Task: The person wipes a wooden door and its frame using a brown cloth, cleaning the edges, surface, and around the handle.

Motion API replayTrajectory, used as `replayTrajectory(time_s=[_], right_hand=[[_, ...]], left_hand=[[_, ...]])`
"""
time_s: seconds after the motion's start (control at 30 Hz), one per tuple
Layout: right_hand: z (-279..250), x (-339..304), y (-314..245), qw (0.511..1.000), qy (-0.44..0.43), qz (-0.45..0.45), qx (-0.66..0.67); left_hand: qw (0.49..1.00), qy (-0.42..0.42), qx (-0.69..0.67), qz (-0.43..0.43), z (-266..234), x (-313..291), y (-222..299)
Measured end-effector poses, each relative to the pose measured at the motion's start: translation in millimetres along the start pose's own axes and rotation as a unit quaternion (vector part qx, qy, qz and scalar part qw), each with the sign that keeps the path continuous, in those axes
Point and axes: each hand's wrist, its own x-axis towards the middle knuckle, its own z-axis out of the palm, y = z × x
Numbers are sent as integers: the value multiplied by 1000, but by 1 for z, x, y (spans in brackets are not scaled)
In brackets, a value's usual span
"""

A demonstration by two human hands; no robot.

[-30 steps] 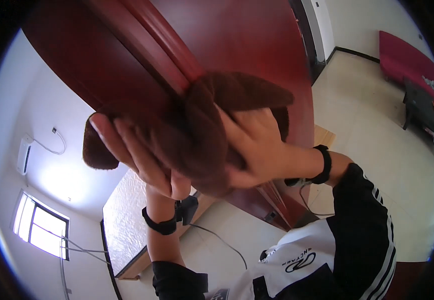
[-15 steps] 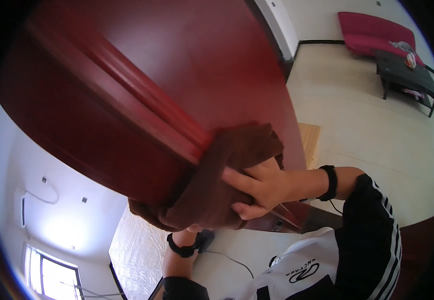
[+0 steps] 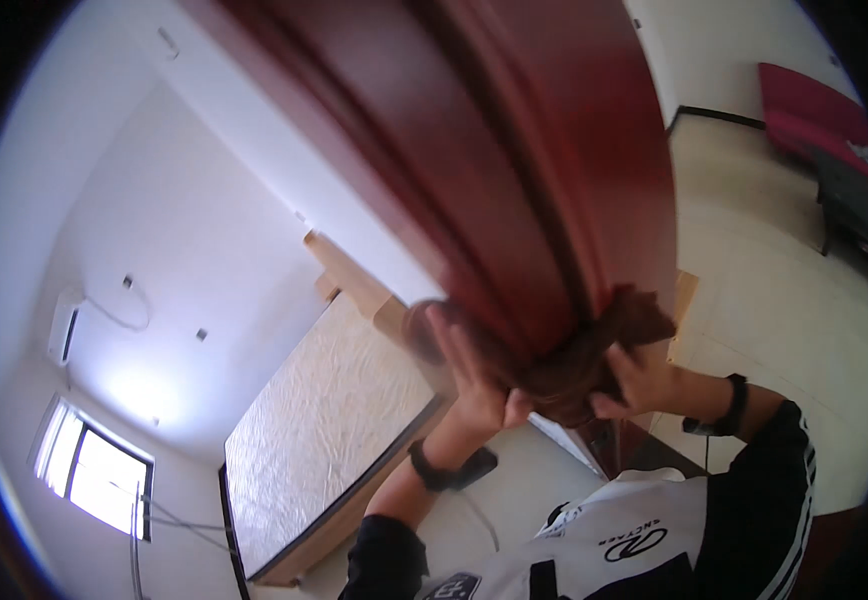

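Note:
A brown cloth [image 3: 566,382] is bunched against the lower part of a dark red wooden door [image 3: 514,180] with moulded grooves. My right hand [image 3: 638,380] grips the cloth's right side against the door's broad face, thumb and fingers partly curled into it. At the door's left edge, my left hand [image 3: 478,385] holds the other end of the cloth, fingers pointing up along the edge and thumb near the middle. Some of the cloth shows beyond the left fingers. Motion blurs the left fingertips.
A bed-like block with a shiny plastic-wrapped top [image 3: 324,400] stands at lower left, with a window [image 3: 104,470] beyond it. On the right are a magenta sofa [image 3: 804,120] and a dark low table [image 3: 854,200].
The view has swung, so the door's left edge and the room beyond show more. My left hand, earlier mostly hidden under the cloth, now shows at the door's edge.

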Motion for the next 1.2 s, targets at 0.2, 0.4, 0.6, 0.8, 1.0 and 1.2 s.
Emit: replayTrajectory(time_s=[0.2,0.4,0.6,0.8,1.0,1.2], right_hand=[[-20,35,24,995,21,68,70],[-18,47,20,994,52,76,58],[10,31,15,990,62,99,80],[29,-29,9,978,3,183,99],[48,-53,-9,969,56,209,118],[-17,70,16,974,90,149,141]], left_hand=[[976,2,193,99,-39,89,94],[907,-1,337,253,-34,83,78],[925,-27,325,194,-18,31,65],[942,-37,283,177,5,-2,61],[937,-34,276,214,10,-18,71],[995,28,54,73,-44,100,76]])
